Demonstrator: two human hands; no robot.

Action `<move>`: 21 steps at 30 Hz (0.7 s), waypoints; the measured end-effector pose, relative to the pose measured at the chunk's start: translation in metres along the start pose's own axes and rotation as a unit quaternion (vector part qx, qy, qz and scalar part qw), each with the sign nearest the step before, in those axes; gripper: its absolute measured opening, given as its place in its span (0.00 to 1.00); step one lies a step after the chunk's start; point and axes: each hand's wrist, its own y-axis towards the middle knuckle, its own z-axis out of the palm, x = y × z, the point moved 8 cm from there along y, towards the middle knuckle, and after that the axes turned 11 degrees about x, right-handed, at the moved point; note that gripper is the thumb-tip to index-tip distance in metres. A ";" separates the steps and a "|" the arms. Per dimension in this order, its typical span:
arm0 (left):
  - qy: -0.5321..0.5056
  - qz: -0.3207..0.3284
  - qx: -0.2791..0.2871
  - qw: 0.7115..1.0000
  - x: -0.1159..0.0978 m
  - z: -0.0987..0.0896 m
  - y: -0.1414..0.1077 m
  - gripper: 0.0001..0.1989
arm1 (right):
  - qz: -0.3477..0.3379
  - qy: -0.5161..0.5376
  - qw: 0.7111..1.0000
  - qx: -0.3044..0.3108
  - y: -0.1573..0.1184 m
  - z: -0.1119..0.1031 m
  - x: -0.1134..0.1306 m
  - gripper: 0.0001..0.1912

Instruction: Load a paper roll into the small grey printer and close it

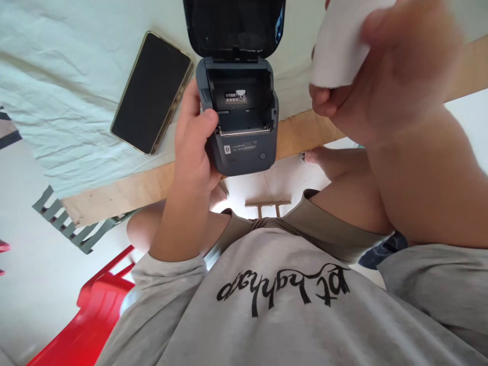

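Two items are held. The left hand (193,140) grips a dark printer (244,155) along its left side, thumb on the upper face beside the compartment (244,119). The printer is at the near border of the surface (125,195), its near end projecting past the wooden edge; whether its far end is supported cannot be told. The lid (234,28) stands open at the far side, and a printed label (235,96) is visible within the compartment.

The right hand (404,66), blurred, is curled around a white roll (337,46), to the right of the printer and well apart from it.

Progress, as judged: opening is complete. The white roll is not yet seated in the compartment and the lid is not yet closed; both appear outstanding.

Also noted: a phone (152,91), dark screen upward, lies on pale cloth (76,91) left of the printer, near the left hand, apparently not in use.
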 end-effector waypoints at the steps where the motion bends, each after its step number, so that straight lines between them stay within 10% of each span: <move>1: -0.001 0.001 0.000 1.000 0.000 -0.001 0.000 0.14 | -0.002 0.015 1.000 -0.012 -0.001 0.000 -0.004 0.19; 12: 0.012 -0.012 -0.028 0.999 0.001 -0.002 -0.003 0.15 | -0.059 -0.265 0.958 -0.089 -0.006 -0.002 0.003 0.15; 21: 0.024 -0.026 -0.011 0.999 0.002 -0.002 -0.001 0.16 | -0.025 -0.263 0.962 -0.074 -0.002 0.002 -0.014 0.26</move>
